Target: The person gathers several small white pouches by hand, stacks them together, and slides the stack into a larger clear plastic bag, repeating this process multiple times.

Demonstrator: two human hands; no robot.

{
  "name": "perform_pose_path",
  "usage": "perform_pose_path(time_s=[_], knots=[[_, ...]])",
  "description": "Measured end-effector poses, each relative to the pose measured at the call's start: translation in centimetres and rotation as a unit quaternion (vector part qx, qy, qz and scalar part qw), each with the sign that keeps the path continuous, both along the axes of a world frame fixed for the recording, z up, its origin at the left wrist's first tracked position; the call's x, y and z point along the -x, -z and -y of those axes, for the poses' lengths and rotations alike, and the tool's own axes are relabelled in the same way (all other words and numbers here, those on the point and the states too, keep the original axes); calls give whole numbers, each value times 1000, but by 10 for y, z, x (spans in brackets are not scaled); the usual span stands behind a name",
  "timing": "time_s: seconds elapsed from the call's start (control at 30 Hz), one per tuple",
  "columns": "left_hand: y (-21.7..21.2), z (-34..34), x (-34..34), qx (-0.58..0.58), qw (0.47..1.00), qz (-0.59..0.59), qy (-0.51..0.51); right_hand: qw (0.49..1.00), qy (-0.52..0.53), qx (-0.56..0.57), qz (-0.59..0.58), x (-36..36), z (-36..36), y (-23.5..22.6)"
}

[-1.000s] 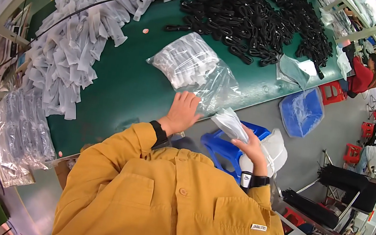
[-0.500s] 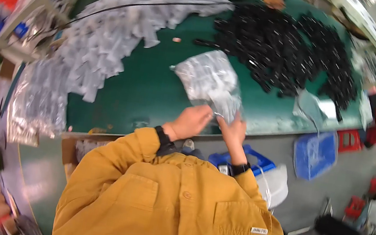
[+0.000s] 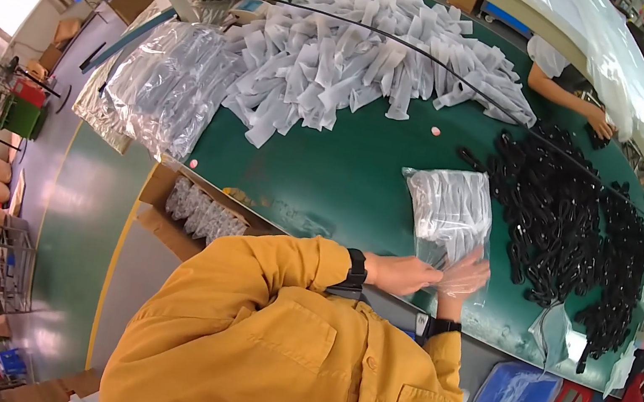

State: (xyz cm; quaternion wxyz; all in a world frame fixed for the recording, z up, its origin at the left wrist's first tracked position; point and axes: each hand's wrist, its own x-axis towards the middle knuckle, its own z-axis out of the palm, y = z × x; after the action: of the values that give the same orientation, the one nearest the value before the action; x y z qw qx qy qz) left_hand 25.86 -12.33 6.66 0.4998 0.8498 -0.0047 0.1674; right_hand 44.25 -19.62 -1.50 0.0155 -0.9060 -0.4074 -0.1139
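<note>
A long green counter [image 3: 326, 176] carries a wide heap of pale grey sleeves [image 3: 362, 63] toward its far left, a spread of black parts [image 3: 580, 236] toward its right, and, between them near the front edge, a clear plastic bag [image 3: 449, 214] filled with grey pieces. The left hand [image 3: 403, 274] lies at the bag's near end with fingers curled on the plastic, and the right hand [image 3: 465, 274], seen through the film, is closed on the same end just beside it.
</note>
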Motion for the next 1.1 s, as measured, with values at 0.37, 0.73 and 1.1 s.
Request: perform_pose_path(time_s=[0.37,0.73,1.1], knots=[[-14,-134,47,-217,954,119,-172,994,-110,-7,-11,10,-11,-22],[6,-377,174,-105,804,-171,-560,974,171,-146,-14,86,4,-128],[34,-322,253,412,816,158,-373,873,-382,-187,-240,244,-320,-82]])
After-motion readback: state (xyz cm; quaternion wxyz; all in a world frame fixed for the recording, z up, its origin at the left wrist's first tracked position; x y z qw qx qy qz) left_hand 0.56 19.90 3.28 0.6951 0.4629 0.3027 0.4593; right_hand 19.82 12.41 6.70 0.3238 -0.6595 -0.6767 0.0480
